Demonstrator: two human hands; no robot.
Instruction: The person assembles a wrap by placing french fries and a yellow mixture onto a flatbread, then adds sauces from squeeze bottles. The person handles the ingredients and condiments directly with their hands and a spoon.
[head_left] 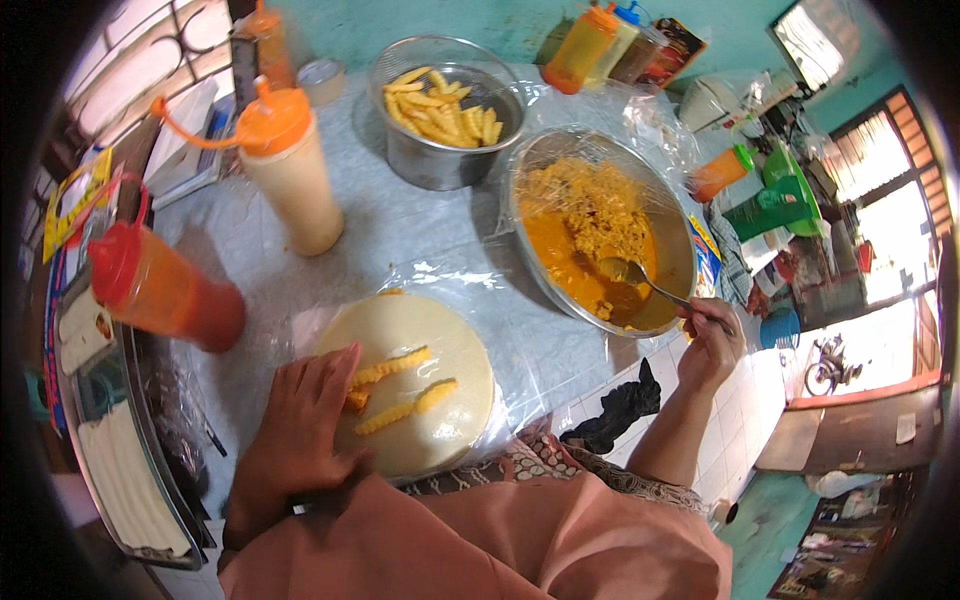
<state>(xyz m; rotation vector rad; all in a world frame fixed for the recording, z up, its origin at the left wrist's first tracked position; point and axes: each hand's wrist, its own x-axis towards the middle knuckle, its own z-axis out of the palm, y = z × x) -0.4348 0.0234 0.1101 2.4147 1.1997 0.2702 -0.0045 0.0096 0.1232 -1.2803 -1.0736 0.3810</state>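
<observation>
A round pale wrapper (455,345) lies flat on clear plastic sheeting at the table's front edge. Crinkle-cut fries (405,408) are laid across it in two rows, with a bit of orange filling beside them. My left hand (305,425) rests over the wrapper's left edge, fingers stretched out, apparently holding nothing. On the right, my right hand (712,345) grips the handle of a metal spoon (668,293). The spoon's tip dips into orange saucy filling (590,210) in a large steel bowl (680,235). Clear plastic partly covers the bowl's far side.
Behind the wrapper stands a metal strainer basket (430,165) of fries. To the left are a red-capped sauce bottle (175,290) and an orange-capped cream bottle (295,175). A tray (130,480) of pale rolls sits far left. More sauce bottles (580,50) stand at the back wall.
</observation>
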